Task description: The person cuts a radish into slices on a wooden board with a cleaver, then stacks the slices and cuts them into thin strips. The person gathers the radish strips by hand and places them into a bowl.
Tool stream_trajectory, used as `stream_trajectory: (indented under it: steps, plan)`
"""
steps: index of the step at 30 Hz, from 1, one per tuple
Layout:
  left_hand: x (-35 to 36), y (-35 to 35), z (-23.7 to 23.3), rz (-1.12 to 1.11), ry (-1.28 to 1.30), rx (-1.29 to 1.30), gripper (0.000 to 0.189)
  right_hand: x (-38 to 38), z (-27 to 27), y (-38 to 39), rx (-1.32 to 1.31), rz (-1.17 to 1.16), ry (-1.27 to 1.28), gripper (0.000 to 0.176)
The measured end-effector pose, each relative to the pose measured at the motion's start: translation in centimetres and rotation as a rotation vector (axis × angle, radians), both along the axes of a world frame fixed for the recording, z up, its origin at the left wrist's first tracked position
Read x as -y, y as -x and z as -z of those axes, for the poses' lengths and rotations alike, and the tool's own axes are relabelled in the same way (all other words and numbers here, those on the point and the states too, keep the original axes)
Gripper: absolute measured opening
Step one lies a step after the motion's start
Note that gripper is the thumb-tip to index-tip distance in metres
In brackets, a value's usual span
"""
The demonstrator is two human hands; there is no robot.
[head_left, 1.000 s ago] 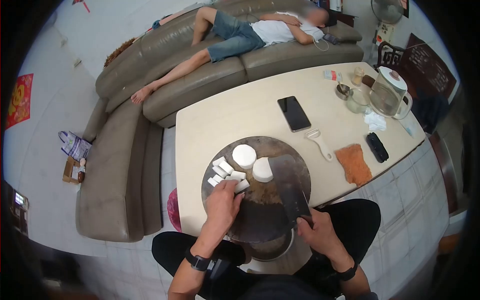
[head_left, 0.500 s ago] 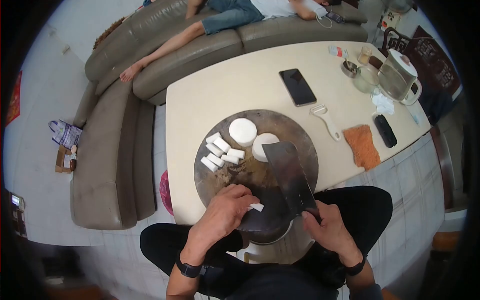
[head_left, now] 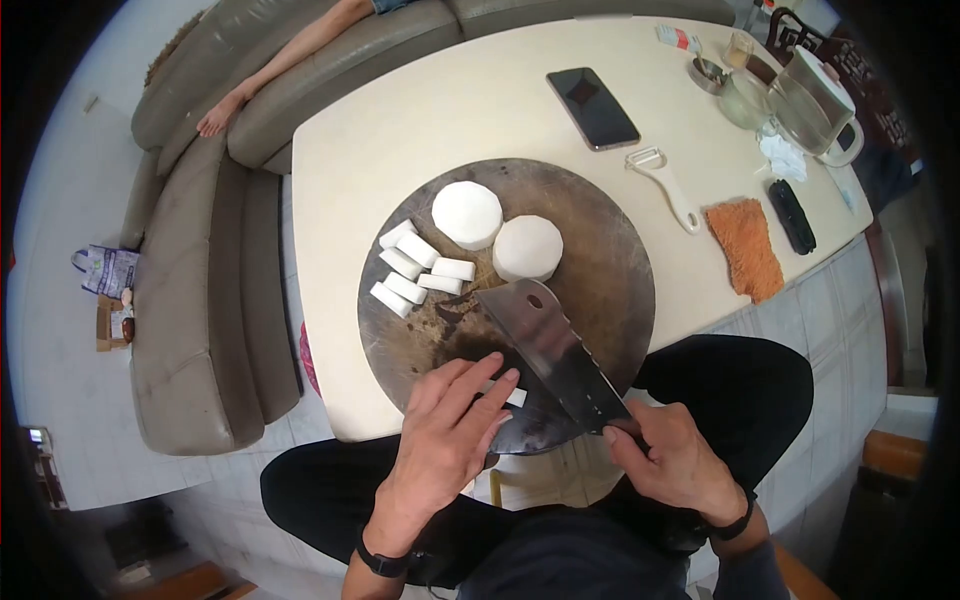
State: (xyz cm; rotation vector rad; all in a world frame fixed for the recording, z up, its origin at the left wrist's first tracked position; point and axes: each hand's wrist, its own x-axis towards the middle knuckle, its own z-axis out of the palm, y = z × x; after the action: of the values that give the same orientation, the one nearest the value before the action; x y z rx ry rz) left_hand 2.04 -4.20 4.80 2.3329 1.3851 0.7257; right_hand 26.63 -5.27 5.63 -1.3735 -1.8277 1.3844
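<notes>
1. My left hand rests at lower centre, fingers slightly apart over a white piece;
2. my right hand's fingers clamp the cleaver;
3. white chunks sit left of centre.

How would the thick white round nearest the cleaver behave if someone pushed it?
The white round would probably slide rather than tip, resting on a broad flat face. It looks firm, given its crisp edges. Stood on its side, it might roll.
</notes>
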Motion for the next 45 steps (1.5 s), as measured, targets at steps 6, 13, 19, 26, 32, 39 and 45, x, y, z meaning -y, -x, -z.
stream_trajectory:
  steps: [6,13,19,26,32,39,45]
  plan:
    - [-0.4,0.0,0.4,0.069,-0.020,-0.109,0.037,-0.1,-0.8,0.1,0.035,-0.021,-0.046,0.011]
    - [0.6,0.2,1.8,0.055,-0.219,-0.080,0.032,0.0,-0.6,0.0,0.016,-0.054,-0.111,0.010]
    - [2.5,0.3,3.7,0.017,-0.317,-0.059,0.027,0.2,-0.4,0.2,0.022,-0.080,-0.172,0.011]
    - [2.5,0.3,4.9,-0.009,-0.390,-0.022,0.028,0.6,-0.8,0.4,0.154,-0.261,-0.286,0.017]
    - [4.4,1.5,6.3,-0.048,-0.307,-0.073,0.026,0.0,-2.9,0.5,0.337,-0.512,-0.371,0.027]
    - [5.4,2.3,7.5,-0.082,-0.237,-0.075,0.023,-1.2,-3.8,1.1,0.412,-0.670,-0.391,0.032]
    - [5.9,2.7,7.1,-0.074,-0.138,-0.089,0.024,-2.1,-4.2,2.2,0.389,-0.655,-0.160,0.029]
